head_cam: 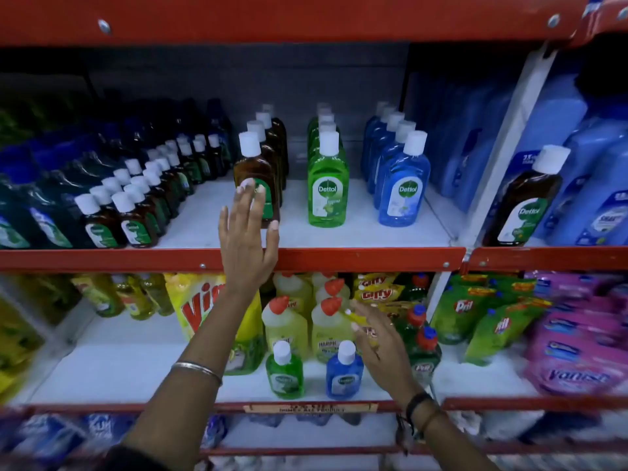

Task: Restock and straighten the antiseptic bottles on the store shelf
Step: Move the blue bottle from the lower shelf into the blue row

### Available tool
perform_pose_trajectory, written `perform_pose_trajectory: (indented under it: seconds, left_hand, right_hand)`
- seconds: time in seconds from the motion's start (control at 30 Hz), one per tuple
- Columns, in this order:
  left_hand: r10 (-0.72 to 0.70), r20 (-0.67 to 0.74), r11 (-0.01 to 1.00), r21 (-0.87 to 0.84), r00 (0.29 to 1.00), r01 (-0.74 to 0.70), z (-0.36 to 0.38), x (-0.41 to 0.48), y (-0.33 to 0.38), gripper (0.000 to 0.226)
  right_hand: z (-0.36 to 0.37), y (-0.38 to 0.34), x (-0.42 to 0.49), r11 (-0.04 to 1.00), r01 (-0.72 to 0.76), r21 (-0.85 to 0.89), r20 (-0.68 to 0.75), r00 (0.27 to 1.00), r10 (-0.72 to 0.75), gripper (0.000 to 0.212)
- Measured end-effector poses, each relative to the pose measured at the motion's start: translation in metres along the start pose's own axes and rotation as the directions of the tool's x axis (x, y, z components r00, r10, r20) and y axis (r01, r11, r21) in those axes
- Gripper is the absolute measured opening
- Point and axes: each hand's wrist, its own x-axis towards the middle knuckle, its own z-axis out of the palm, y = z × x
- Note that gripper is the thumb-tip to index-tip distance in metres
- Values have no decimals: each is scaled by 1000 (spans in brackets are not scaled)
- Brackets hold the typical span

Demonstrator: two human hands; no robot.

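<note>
- My left hand (246,232) is raised to the upper shelf (339,256), spread flat with fingers wide, fingertips resting on the label of the front brown bottle (256,175); nothing is gripped.
- That brown bottle is translucent amber plastic, flat-shouldered, with a white screw cap, heading a single-file row running back.
- Beside it stand a row fronted by the green bottle (327,185) and one fronted by the blue bottle (404,188), same shape, clear tinted plastic, upright and facing forward.
- My right hand (377,341) hovers open and relaxed over the lower shelf, holding nothing.
- Just left of it stand a small green bottle (284,372) and a small blue bottle (344,372), rounded, white-capped.
</note>
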Motion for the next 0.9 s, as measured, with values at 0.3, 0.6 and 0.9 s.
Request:
perform_pose_trajectory:
  seconds: [0.3,0.6,0.9]
  left_hand:
    - [-32,52,970,242,998,19,10,2,-21,56]
    - [-53,83,964,264,995,29,8,3,-18,57]
    - [-62,98,966,256,993,35,6,5,-15,56]
  right_hand:
    - [21,51,-11,959,-282,26,400,882,249,40]
    - [-19,12,22,954,-223,199,234,957,174,36]
    - [-97,-82,86,916,108,386,-201,979,-30,36]
